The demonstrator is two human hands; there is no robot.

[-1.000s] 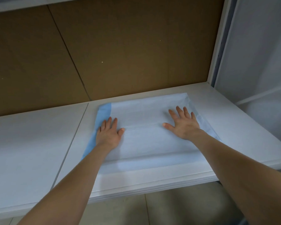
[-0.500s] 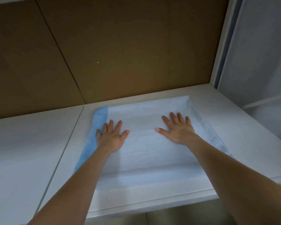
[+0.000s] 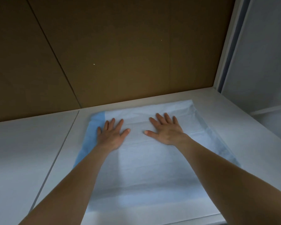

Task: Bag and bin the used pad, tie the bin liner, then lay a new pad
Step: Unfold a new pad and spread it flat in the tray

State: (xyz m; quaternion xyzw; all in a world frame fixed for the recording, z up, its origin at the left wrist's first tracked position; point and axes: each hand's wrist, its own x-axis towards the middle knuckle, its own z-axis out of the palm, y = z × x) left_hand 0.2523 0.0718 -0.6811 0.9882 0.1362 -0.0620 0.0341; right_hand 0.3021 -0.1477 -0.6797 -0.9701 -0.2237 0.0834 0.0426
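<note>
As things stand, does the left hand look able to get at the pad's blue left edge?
Likely yes: the left hand lies flat on the pad, beside that blue edge, nothing between.

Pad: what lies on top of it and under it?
On top, the left hand and right hand rest flat on the pad, fingers spread. It lies on the white shelf; the part beneath it is covered, so anything there cannot be seen.

I see a white counter (image 3: 23, 143) with one seam. Brown cardboard panels (image 3: 120, 54) stand along its back edge, and a white post (image 3: 226, 46) rises at its right rear corner.
</note>
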